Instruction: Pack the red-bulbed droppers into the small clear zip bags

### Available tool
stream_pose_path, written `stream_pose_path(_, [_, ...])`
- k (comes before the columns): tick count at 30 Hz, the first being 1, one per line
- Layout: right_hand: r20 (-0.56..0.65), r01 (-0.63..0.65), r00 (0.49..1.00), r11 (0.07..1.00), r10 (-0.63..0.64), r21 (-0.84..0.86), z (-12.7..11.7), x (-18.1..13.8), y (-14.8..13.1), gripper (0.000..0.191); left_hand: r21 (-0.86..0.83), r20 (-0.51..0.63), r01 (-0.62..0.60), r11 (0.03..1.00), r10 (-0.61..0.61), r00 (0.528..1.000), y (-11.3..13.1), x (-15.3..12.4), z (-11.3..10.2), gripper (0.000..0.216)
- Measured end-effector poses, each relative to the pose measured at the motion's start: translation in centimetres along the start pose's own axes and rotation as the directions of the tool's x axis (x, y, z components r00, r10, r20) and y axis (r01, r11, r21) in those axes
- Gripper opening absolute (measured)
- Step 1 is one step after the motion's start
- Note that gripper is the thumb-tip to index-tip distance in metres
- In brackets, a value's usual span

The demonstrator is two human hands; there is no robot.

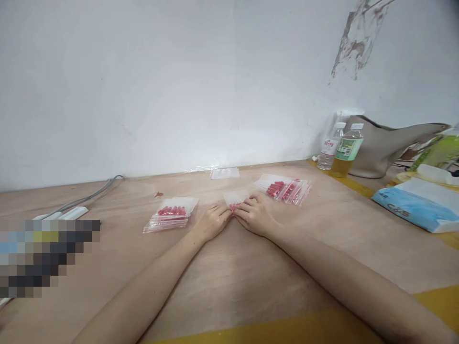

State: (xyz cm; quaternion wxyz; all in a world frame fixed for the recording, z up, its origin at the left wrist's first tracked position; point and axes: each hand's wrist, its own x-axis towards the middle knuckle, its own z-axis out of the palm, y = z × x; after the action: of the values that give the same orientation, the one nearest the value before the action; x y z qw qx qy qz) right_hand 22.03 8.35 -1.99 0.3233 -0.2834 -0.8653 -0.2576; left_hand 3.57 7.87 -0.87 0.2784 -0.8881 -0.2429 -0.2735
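Note:
A small clear zip bag (234,197) with red-ended white sticks lies flat on the table between my hands. My left hand (214,221) closes its fingertips on the bag's near left edge. From the other side my right hand (256,215) grips the near right edge, its fingers covering part of the red ends. The fingertips of both hands almost meet, and the thumbs are mostly hidden. Left of my hands sits a stack of similar filled bags (172,215). Another overlapping pile of filled bags (285,188) is just beyond my right hand.
Near the wall lies a flat pack of clear bags (224,173). Two drink bottles (346,150) and a grey bag (373,148) stand at the back right, with a blue tissue pack (412,203) in front. A grey cable (89,193) and a pixelated area are at left.

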Motion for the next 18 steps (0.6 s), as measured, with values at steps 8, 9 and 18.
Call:
stream_pose_path(8, [0.001, 0.064, 0.998, 0.998, -0.064, -0.022, -0.1, 0.2, 0.1, 0.02, 0.017, 0.023, 0.001, 1.0, -0.002, 1.0, 0.3, 0.2, -0.2, 0.021])
stream_pose_path(9, [0.005, 0.064, 0.998, 0.998, -0.064, -0.025, -0.2, 0.2, 0.2, 0.02, 0.019, 0.026, 0.007, 1.0, -0.007, 1.0, 0.3, 0.2, -0.3, 0.021])
stream_pose_path(18, [0.038, 0.005, 0.999, 0.995, -0.001, -0.099, -2.2, -2.2, 2.9, 0.023, 0.001, 0.062, 0.06, 0.998, -0.06, 0.996, 0.0, -0.8, -1.0, 0.023])
